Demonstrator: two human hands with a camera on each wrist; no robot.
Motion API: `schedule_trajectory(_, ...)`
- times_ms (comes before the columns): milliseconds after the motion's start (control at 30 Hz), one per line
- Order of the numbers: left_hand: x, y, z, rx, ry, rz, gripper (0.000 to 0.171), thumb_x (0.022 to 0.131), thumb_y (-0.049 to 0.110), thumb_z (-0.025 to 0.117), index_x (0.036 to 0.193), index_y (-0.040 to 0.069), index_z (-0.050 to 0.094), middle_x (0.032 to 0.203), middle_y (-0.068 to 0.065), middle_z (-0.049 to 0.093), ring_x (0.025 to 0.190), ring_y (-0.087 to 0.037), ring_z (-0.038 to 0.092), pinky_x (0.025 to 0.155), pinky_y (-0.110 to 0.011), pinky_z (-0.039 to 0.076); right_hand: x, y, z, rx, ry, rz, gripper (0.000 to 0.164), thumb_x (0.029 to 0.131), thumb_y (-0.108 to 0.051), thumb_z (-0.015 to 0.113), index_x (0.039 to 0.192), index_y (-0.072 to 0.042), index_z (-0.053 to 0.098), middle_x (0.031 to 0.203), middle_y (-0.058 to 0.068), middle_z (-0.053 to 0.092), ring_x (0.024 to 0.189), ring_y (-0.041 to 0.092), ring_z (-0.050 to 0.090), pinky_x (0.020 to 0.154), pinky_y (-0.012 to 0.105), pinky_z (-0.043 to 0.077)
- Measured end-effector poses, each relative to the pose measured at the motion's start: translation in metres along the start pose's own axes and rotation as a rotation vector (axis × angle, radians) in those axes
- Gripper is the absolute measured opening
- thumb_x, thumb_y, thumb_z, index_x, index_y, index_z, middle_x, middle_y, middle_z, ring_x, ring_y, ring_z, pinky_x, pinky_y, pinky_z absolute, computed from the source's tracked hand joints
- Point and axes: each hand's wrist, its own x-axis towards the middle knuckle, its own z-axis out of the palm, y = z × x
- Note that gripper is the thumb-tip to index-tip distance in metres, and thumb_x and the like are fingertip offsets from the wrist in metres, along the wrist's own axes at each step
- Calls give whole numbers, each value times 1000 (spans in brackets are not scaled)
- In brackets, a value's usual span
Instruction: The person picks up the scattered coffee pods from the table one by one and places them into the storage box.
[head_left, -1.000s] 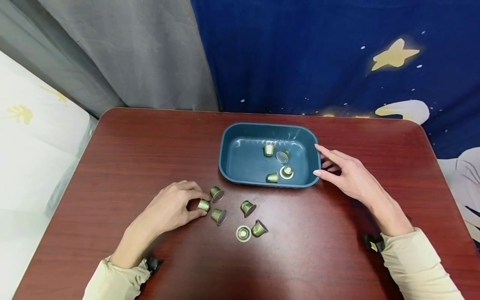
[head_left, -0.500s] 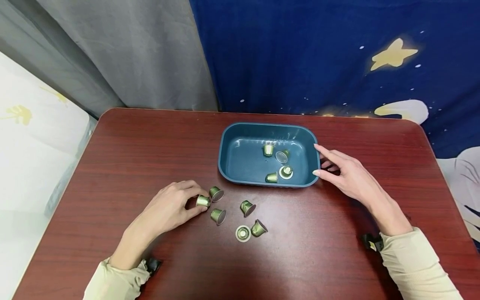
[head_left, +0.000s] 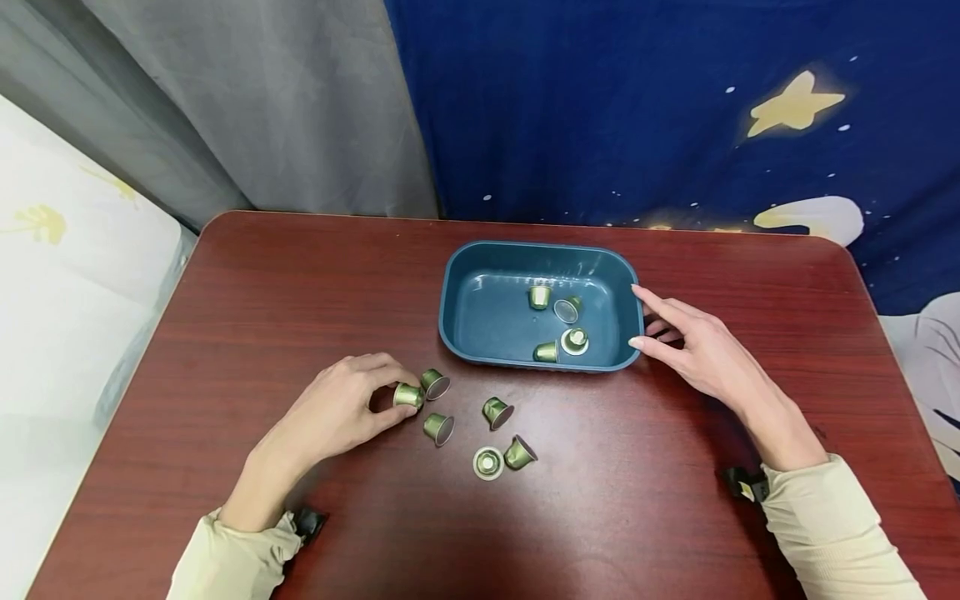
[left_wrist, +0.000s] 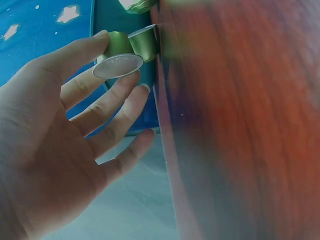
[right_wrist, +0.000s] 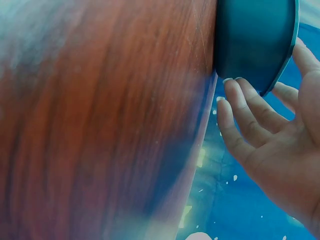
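Observation:
My left hand pinches a green coffee capsule between thumb and fingertips. In the left wrist view the held capsule's pale flat lid faces the camera, and another capsule appears right behind it. Two loose capsules lie close to these fingers, one farther and one nearer. With fingers extended, my right hand touches the right end of a blue plastic bin, thumb and index fingertip at the rim. The right wrist view shows its other fingers beside the bin's outer wall.
Inside the bin are several green capsules, one of them upright on its lid. More capsules lie mid-table: a tilted one, one on its lid and one on its side. Curtains hang behind the brown table.
My left hand has raised the pinched capsule slightly and shifted it a little away from me. The right hand and the bin keep their places.

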Motion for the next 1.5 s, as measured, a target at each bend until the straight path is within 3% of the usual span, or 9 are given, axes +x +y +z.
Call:
schedule_trajectory(333,3,2,-7,-5,9,-5,21,86,33,79,105,29,71,98,18,65,91,-10,63,80,-38,53,0,1,1,30,-32,11,69,93,-21,71,154,-27,39,118,0,63,94,15,66,78,24,54)
schedule_trajectory(567,7,4,-11,-9,29,2,21,87,33,78,106,30,72,99,18,66,94,-11,63,83,-40,52,0,0,-1,44,-39,26,69,94,-22,71,154,-30,37,119,0,63,94,16,65,78,16,51)
schedule_trajectory(767,9,5,-15,-11,52,8,20,86,34,78,106,31,72,97,20,66,94,-11,64,83,-38,51,0,0,0,43,-46,38,70,94,-23,70,155,-29,36,121,2,62,95,16,65,80,24,54)
schedule_trajectory(1100,13,6,-19,-13,108,51,20,85,35,78,104,30,72,97,19,65,91,-10,63,80,-37,51,-1,0,1,62,-38,55,69,94,-23,70,155,-29,37,124,5,63,94,17,66,80,15,50)
schedule_trajectory(1500,23,7,-28,-30,101,97,20,85,36,78,104,30,73,102,21,65,97,-7,61,84,-36,51,0,-2,1,84,-42,84,69,94,-23,71,154,-29,37,120,4,64,89,14,66,75,12,50)
